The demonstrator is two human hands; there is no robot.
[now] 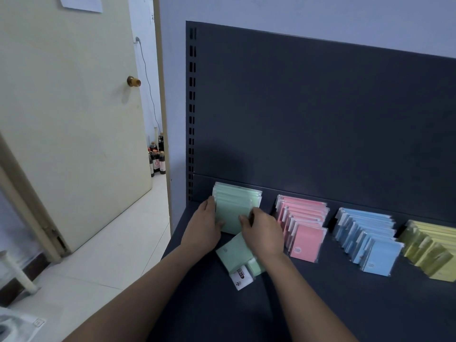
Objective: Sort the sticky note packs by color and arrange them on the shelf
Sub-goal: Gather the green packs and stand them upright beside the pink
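Left hand (203, 228), right hand (262, 234) on green packs (235, 202)

Slim pickings for reading. At six o'clock in view, the white card (241, 277) on the loose green pack (234, 253) carries bold dark letters, turned sideways and too blurred to spell. The front pink pack (307, 243) has a small round dark label at its seven o'clock corner, which is unreadable. The front blue pack (380, 257) has tiny illegible print. At nine o'clock, the bottles (158, 161) wear a red ring label.

The person shows two bare forearms (138, 292), uncovered down to the picture's lower edge, with a bare left hand (206, 227) and a bare right hand (264, 234).
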